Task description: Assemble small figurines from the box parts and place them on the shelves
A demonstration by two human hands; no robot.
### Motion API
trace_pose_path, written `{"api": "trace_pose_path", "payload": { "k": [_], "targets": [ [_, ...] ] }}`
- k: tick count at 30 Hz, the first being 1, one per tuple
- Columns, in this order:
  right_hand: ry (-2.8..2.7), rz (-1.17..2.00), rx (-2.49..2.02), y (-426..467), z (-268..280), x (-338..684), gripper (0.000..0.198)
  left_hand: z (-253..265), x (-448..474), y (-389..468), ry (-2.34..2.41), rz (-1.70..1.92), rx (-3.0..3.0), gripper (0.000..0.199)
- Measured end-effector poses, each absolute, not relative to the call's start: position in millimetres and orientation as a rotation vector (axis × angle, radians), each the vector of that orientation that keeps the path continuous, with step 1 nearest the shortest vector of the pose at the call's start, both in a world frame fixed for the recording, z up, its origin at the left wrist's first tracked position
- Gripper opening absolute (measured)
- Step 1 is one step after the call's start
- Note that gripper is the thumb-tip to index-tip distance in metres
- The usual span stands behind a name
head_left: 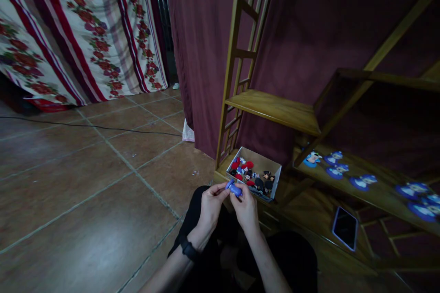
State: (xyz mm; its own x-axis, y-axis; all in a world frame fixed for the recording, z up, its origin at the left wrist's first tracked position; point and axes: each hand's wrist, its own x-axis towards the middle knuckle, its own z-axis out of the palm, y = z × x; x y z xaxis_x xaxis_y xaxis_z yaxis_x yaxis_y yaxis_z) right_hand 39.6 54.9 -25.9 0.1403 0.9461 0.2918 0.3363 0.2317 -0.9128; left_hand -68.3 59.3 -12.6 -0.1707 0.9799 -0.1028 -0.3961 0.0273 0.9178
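Both hands meet above my knees, near the front edge of an open cardboard box (277,169). A small blue-purple figurine (235,190) is pinched between them. My left hand (212,201), with a black band on its wrist, grips the figurine's left side between thumb and fingers. On the other side my right hand (246,206) closes its thumb and fingertips around the piece. Fingers cover part of it, so its details are too small to tell. Several red, black and white small figures (248,165) lie jumbled in the box.
Along a wooden shelf (323,178) at right stand several blue figurines on round bases (363,181). A phone (345,228) lies on the lower board. A higher shelf board (275,109) juts out above the box. A black cable (137,130) crosses the tiled floor at left.
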Motion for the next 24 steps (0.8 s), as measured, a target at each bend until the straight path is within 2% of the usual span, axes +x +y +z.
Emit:
{"api": "trace_pose_path", "payload": {
  "k": [9, 14, 24],
  "targets": [
    [-1.418, 0.697, -1.311, 59, -25, 41, 0.020, -16, -72, 67, 0.981, 1.407, 0.804, 0.021],
    [-1.458, 0.780, -1.240, 57, -20, 42, 0.036, -22, -84, 74, 0.857, 1.329, 0.553, 0.020],
    [-1.302, 0.944, -1.240, 74, -33, 40, 0.022, -33, -92, 78, 0.830, 1.200, 0.207, 0.003]
  ]
}}
